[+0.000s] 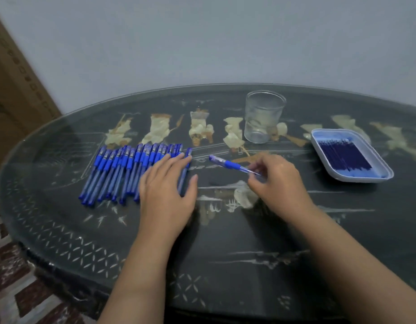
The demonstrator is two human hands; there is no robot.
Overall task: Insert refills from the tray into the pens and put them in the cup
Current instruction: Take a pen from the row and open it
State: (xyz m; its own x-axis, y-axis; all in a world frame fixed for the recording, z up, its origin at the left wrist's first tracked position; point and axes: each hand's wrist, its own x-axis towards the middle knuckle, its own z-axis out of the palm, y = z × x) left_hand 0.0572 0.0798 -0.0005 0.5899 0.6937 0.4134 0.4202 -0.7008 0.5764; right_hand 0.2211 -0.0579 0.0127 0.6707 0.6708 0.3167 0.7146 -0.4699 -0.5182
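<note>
Left grip (166, 188) flat, fingers straight, resting on right end of pen row (122, 174) on bench (225, 242). Right grip (278, 181) clamped on single pen (228, 163), fingertips pinching clear end, blue end pointing left. Cup (263, 118) upright behind pen. Tray (356, 180) at far right, refills (345, 155) lying inside.

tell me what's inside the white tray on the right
The white rectangular plastic tray holds a pile of dark blue pen refills. How many lie beneath the top layer is hidden.
</note>
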